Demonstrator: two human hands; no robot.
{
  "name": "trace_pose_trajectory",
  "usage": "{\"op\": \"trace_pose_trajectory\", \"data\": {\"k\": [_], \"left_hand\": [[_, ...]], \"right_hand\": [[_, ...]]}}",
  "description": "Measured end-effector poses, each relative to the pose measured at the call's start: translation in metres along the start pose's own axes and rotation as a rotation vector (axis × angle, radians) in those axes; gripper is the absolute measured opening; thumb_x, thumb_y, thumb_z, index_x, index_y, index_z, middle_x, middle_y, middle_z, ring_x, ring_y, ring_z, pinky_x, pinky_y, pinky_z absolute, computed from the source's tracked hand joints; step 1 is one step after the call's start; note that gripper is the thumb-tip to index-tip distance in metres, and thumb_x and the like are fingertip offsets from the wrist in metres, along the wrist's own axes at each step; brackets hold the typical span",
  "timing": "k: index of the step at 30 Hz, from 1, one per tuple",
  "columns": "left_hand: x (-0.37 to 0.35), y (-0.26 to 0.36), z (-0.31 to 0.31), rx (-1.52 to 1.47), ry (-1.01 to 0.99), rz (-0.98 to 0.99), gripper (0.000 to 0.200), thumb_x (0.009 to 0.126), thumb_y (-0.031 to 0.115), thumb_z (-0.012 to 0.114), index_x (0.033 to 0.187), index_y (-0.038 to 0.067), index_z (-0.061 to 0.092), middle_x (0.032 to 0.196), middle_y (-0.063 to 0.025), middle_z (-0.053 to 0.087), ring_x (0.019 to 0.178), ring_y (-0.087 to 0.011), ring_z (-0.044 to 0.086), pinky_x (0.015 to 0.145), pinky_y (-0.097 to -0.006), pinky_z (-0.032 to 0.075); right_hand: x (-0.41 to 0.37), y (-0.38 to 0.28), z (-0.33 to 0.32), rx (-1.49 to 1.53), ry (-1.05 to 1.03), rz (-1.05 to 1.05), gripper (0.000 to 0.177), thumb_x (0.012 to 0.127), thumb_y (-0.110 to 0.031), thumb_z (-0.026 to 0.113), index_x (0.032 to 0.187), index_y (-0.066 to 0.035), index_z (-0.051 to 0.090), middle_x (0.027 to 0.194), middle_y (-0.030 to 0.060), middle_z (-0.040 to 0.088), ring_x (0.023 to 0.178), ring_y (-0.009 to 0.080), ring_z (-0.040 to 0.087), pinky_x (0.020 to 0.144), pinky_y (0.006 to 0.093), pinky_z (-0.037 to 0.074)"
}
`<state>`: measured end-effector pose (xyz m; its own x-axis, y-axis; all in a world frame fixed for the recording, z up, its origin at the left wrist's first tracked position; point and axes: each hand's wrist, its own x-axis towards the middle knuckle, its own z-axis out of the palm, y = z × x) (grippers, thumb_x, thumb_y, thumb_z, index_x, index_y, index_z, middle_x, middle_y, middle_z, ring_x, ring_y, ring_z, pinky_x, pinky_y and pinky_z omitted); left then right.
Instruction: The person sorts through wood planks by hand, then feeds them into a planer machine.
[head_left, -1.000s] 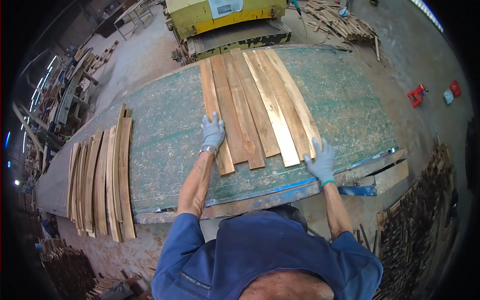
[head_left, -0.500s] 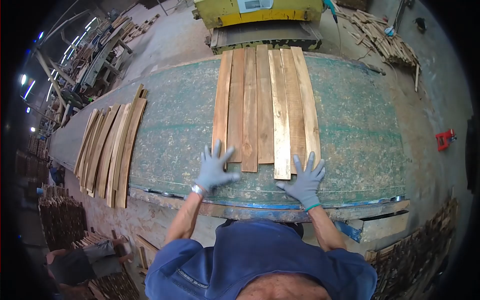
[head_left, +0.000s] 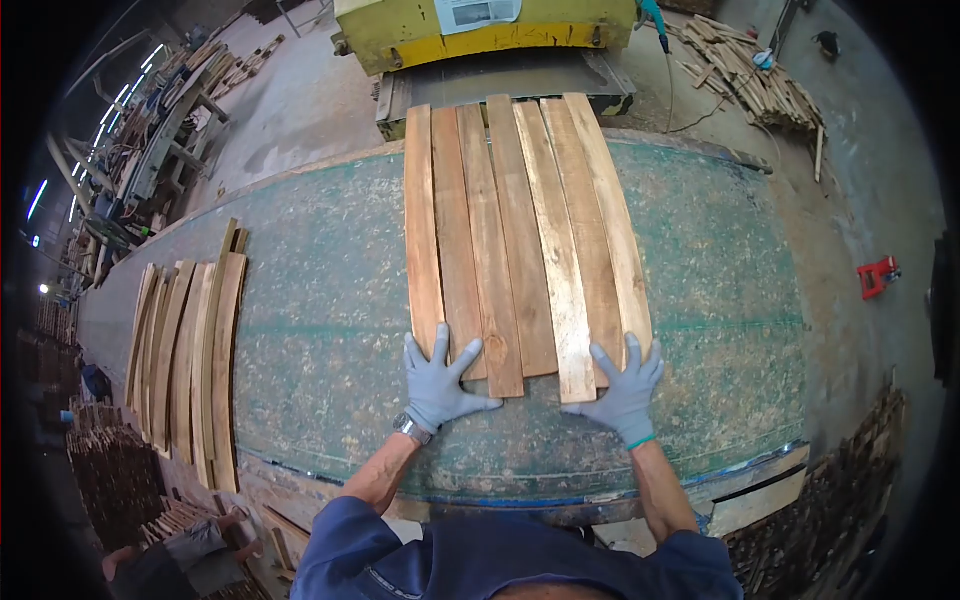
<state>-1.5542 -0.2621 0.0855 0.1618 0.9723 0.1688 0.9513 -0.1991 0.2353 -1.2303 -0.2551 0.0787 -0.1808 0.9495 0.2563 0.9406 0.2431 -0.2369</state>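
Observation:
Several wooden boards (head_left: 522, 240) lie side by side on a worn green table (head_left: 330, 300), their far ends close to a yellow machine (head_left: 480, 35). At the near end of the leftmost board, my left hand (head_left: 438, 390) in a grey glove has its fingers spread, the tips touching the wood. My right hand (head_left: 625, 392), gloved alike, is spread over the near ends of the rightmost boards. Neither hand grips anything. The near ends of the boards are uneven, with two sticking out further towards me.
A second group of boards (head_left: 190, 360) lies on the table's left part. Stacked wood (head_left: 115, 480) stands on the floor at left, with another person (head_left: 175, 560) near it. A red object (head_left: 878, 277) sits at right, and a scrap wood pile (head_left: 750, 80) at the back right.
Both hands have come into contact with the boards' near ends, fingers still spread. The camera view has shifted, so the table and boards appear lower and nearer.

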Motion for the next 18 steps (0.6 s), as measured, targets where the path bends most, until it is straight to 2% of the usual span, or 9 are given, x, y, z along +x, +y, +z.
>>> {"op": "trace_pose_trajectory", "data": {"k": [4,7,9,11,12,14,15,18], "left_hand": [[0.072,-0.017,0.005,0.04,0.034,-0.014,0.103,0.045,0.082,0.075,0.135,0.035,0.057,0.148,-0.0219,0.04,0.125,-0.0706,0.024,0.104,-0.0727,0.022],[0.142,-0.049,0.014,0.022,0.03,-0.039,0.103,0.048,0.083,0.072,0.138,0.036,0.054,0.149,-0.017,0.041,0.131,-0.0647,0.021,0.107,-0.0713,0.02],[0.194,-0.073,0.013,0.04,0.031,-0.037,0.101,0.051,0.083,0.071,0.139,0.037,0.053,0.15,-0.0154,0.041,0.134,-0.0618,0.021,0.108,-0.0706,0.018],[0.24,-0.085,0.002,0.121,-0.001,-0.06,0.099,0.053,0.081,0.072,0.14,0.037,0.053,0.15,-0.0142,0.041,0.135,-0.0589,0.024,0.111,-0.0693,0.015],[0.258,-0.085,-0.003,0.159,-0.005,-0.115,0.098,0.055,0.081,0.071,0.141,0.038,0.051,0.152,-0.0134,0.04,0.137,-0.0586,0.021,0.112,-0.0683,0.013],[0.29,-0.084,-0.01,0.237,-0.012,-0.228,0.097,0.059,0.08,0.07,0.143,0.039,0.048,0.154,-0.0118,0.038,0.14,-0.058,0.016,0.114,-0.0664,0.008],[0.302,-0.088,-0.003,0.172,0.0,-0.253,0.094,0.062,0.079,0.068,0.145,0.04,0.045,0.155,-0.0114,0.036,0.141,-0.0574,0.011,0.115,-0.0645,0.007],[0.326,-0.094,0.024,0.141,0.026,-0.243,0.089,0.064,0.079,0.066,0.143,0.041,0.048,0.156,-0.0114,0.035,0.141,-0.0558,0.014,0.115,-0.0629,0.009]], "right_hand": [[0.082,0.016,0.013,0.008,0.025,-0.04,0.098,0.041,-0.078,0.079,0.128,-0.036,0.061,0.143,0.0152,0.034,0.134,0.0563,0.016,0.106,0.0695,0.016],[0.16,0.02,0.026,-0.03,-0.029,-0.024,0.098,0.044,-0.077,0.079,0.131,-0.037,0.06,0.143,0.0138,0.036,0.135,0.0541,0.016,0.11,0.0667,0.014],[0.214,0.016,0.03,-0.074,-0.034,0.015,0.097,0.044,-0.07,0.084,0.133,-0.038,0.059,0.146,0.013,0.037,0.136,0.0499,0.021,0.112,0.0638,0.015],[0.266,0.021,0.046,-0.094,-0.069,0.031,0.099,0.049,-0.078,0.076,0.137,-0.039,0.055,0.15,0.0149,0.034,0.138,0.05,0.016,0.112,0.0648,0.013],[0.289,0.023,0.053,-0.104,-0.088,0.038,0.1,0.051,-0.083,0.072,0.139,-0.04,0.053,0.153,0.0158,0.033,0.139,0.0501,0.014,0.111,0.0653,0.011],[0.326,0.018,0.059,-0.143,-0.117,0.054,0.099,0.053,-0.084,0.068,0.141,-0.041,0.05,0.155,0.0165,0.03,0.141,0.049,0.013,0.111,0.0661,0.011],[0.341,0.017,0.062,-0.157,-0.132,0.06,0.099,0.055,-0.085,0.066,0.142,-0.042,0.048,0.156,0.0169,0.029,0.142,0.0485,0.013,0.11,0.0665,0.011],[0.378,0.016,0.081,-0.186,-0.115,0.022,0.098,0.059,-0.086,0.063,0.144,-0.043,0.044,0.157,0.0177,0.028,0.143,0.0481,0.011,0.109,0.0684,0.01]]}}
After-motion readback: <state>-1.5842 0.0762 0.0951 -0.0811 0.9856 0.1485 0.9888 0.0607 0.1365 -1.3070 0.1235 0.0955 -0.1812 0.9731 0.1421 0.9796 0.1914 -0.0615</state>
